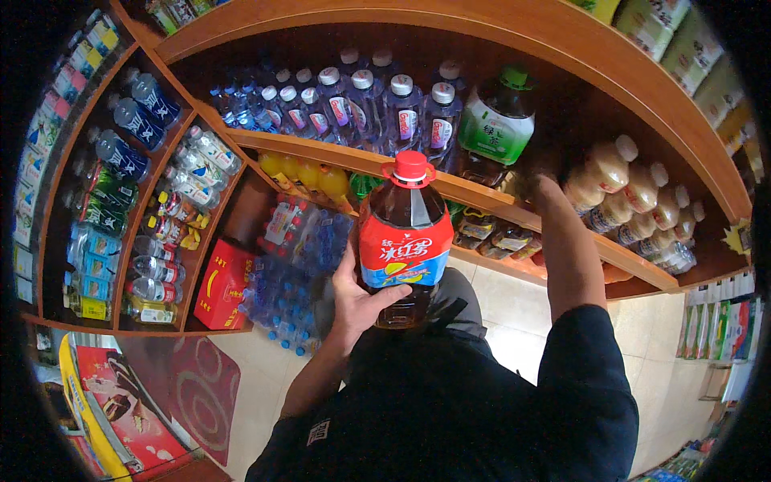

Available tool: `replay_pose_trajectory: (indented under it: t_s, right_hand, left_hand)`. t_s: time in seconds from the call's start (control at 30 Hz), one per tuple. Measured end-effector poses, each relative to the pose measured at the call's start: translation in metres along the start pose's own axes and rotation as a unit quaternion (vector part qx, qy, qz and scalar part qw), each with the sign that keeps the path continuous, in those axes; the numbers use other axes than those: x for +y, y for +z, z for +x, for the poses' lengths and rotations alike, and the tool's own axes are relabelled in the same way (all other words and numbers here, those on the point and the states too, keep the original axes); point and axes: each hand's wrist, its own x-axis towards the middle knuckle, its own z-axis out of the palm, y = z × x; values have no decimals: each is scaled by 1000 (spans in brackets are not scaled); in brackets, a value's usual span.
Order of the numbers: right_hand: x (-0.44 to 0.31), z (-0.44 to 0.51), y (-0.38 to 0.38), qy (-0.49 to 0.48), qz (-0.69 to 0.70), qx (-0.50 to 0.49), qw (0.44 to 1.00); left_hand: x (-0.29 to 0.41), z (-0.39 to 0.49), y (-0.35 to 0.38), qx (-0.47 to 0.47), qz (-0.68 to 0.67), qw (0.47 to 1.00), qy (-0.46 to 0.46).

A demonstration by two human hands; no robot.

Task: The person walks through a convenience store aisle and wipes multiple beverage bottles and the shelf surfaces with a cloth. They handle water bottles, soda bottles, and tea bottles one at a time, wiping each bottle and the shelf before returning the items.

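My left hand (367, 298) holds a large plastic bottle of dark iced tea (406, 241) with a red cap, red carrying ring and red-blue label, upright in front of my torso. My right arm reaches to the shelf; my right hand (542, 172) is blurred in shadow there, and its fingers cannot be made out. Just left of it stands a large green-capped tea bottle (497, 129) with a green label. To the right of the hand are several bottles with a beige drink and pale caps (608, 165).
Clear water bottles (400, 114) line the wooden shelf (337, 153). Below are bottles of orange drink (307, 175). Shrink-wrapped bottle packs (295, 289) and a red carton (223, 286) stand low at left. A side shelf holds more bottles (123, 153). A patterned mat (208, 391) lies on the tiled floor.
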Motion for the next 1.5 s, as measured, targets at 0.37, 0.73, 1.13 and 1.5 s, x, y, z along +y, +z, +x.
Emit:
replay_pose_trajectory:
  t_s: [0.37, 0.73, 1.13, 1.5]
  right_hand:
    - [-12, -36, 29, -131, -49, 31, 990]
    - [-28, -92, -54, -230, 24, -43, 972]
    - [-39, -166, -69, -14, 567, 202, 799]
    - [-85, -340, 30, -132, 696, -200, 677]
  left_hand:
    - [10, -31, 9, -24, -29, 998, 45]
    - [3, -45, 33, 21, -20, 999, -32]
    - [-78, -37, 37, 52, -195, 975, -89]
    - [-117, 13, 31, -57, -237, 969, 34]
